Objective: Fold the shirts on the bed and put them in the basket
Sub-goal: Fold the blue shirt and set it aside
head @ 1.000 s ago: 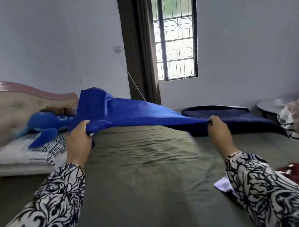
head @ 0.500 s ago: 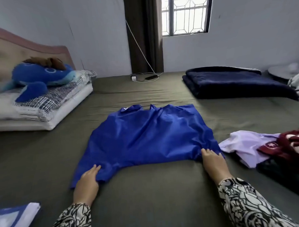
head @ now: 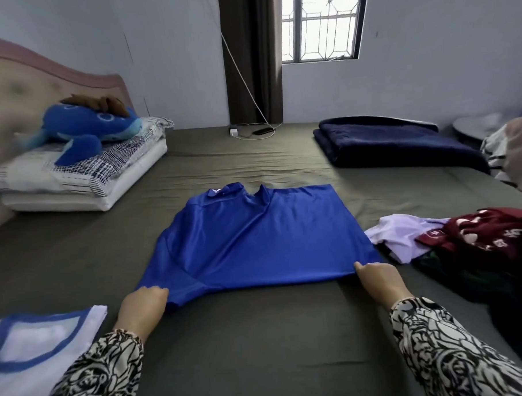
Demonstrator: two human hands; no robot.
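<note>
- Head view: left hand (head: 143, 304) and right hand (head: 378, 278), each grip pinched on the hem of a glossy royal-blue shirt (head: 255, 237).
- Shirt lies flat mid-bed on the olive sheet (head: 260, 347), collar far.
- Risk: slick fabric may slide and bunch; left sleeve already rumpled.
- Basket not visible.

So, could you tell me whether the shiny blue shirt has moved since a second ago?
Yes: the shiny blue shirt went from held aloft down flat onto the olive bedsheet.
</note>
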